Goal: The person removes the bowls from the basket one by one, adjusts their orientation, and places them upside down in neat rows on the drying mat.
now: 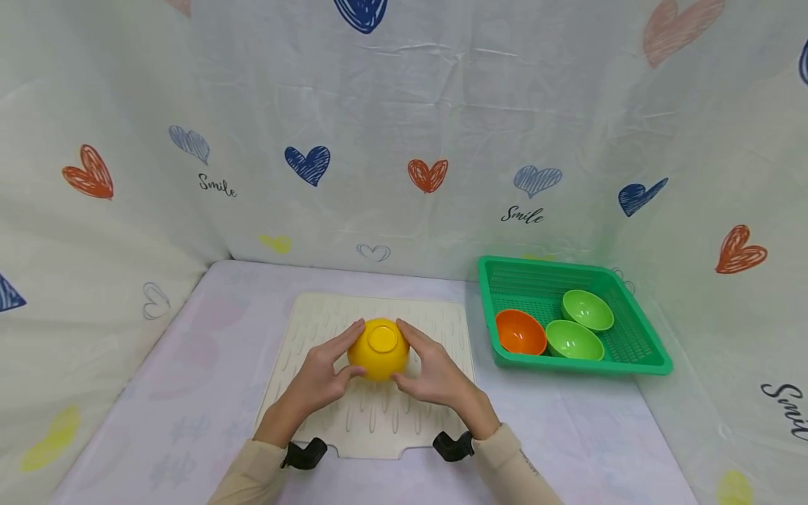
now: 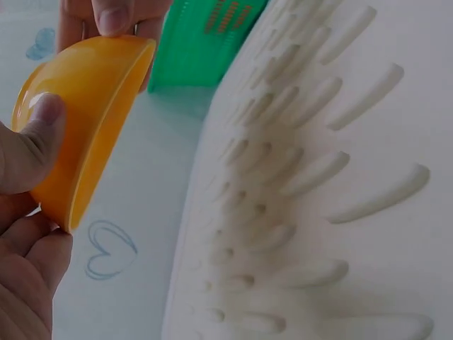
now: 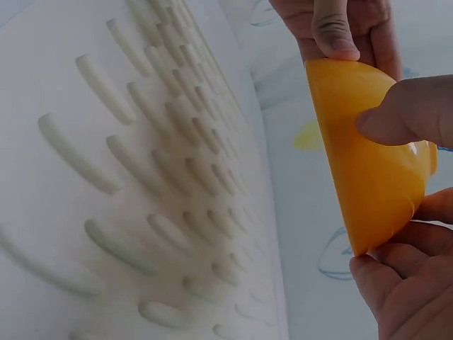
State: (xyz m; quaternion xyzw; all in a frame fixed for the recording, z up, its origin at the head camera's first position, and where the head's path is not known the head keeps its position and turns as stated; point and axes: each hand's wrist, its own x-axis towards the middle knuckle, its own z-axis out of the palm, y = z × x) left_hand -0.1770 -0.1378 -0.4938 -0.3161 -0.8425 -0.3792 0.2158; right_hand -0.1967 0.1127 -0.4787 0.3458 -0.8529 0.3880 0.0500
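Note:
A yellow bowl (image 1: 378, 348) is held upside down, its base facing up, over the cream ridged drying mat (image 1: 328, 319). My left hand (image 1: 325, 370) grips its left side and my right hand (image 1: 426, 370) grips its right side, thumbs near and fingers far. In the left wrist view my thumb presses the yellow bowl (image 2: 85, 106) and its rim hangs clear of the mat (image 2: 318, 184). The right wrist view shows the bowl (image 3: 371, 163) pinched between thumb and fingers, apart from the mat (image 3: 127, 177).
A green basket (image 1: 637, 351) stands to the right of the mat, holding an orange bowl (image 1: 520, 332) and two green bowls (image 1: 574, 339) (image 1: 588, 309). A heart-printed cloth covers the table and forms walls on three sides.

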